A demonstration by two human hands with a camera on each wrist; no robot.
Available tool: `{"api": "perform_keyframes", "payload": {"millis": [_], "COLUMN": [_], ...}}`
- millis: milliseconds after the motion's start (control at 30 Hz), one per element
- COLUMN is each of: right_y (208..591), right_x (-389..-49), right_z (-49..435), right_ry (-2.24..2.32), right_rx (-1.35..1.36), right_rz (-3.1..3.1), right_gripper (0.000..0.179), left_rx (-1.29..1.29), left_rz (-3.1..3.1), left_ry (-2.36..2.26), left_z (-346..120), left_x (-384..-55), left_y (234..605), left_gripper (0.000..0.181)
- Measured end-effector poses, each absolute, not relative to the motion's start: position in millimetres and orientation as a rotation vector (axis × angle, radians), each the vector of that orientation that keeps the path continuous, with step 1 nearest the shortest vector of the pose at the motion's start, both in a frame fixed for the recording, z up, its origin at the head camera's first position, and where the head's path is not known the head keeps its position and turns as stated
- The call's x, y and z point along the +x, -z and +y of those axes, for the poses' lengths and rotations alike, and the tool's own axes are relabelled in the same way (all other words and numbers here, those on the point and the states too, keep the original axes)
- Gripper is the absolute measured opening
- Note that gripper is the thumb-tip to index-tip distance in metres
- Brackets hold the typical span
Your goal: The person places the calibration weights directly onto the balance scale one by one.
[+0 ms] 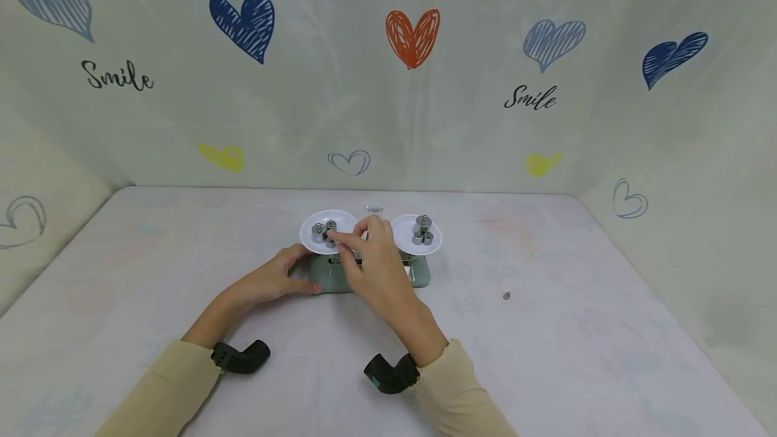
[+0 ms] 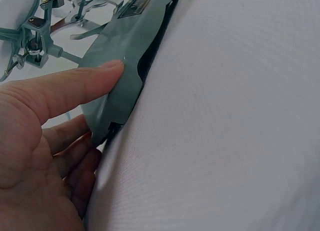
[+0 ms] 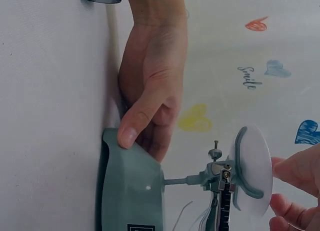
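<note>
A green two-pan balance scale stands on the table with white pans at left and right. My left hand grips the left end of its base; in the left wrist view, the thumb lies on the green casing and the other fingers curl behind. Over the left pan, my right hand pinches a small metal weight between thumb and index finger, among several others. Those weights are hidden behind the pan in the right wrist view. Several metal weights stand on the right pan.
One small metal piece lies on the table to the right of the scale. Behind the scale sits a small clear item. A pale curtain with printed hearts hangs behind the white table.
</note>
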State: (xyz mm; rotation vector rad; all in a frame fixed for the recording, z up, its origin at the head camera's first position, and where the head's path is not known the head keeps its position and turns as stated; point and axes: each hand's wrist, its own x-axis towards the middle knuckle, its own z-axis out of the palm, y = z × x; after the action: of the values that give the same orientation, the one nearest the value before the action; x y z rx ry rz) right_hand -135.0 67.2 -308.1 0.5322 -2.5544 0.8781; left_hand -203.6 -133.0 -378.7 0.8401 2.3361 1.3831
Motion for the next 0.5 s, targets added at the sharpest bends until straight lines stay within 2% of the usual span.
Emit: {"api": "perform_keyframes", "payload": {"millis": [300, 500], "right_y": [307.2, 307.9], "right_x": [-133.8, -132.7], "right_z": [65.6, 65.6], "right_ry": [-0.66, -0.625], "right_rx": [0.586, 0.588], "right_rz": [-2.529, -2.566], "right_gripper": [0.028, 0.028], "left_rx": [0.775, 0.823], "left_rz": [2.352, 2.327], "left_ry": [-1.36, -1.383], "left_z": [-132.7, -132.3], "left_x": [-201.7, -201.9], "left_y": [377.8, 377.9], "left_gripper": [0.08, 0.082]}}
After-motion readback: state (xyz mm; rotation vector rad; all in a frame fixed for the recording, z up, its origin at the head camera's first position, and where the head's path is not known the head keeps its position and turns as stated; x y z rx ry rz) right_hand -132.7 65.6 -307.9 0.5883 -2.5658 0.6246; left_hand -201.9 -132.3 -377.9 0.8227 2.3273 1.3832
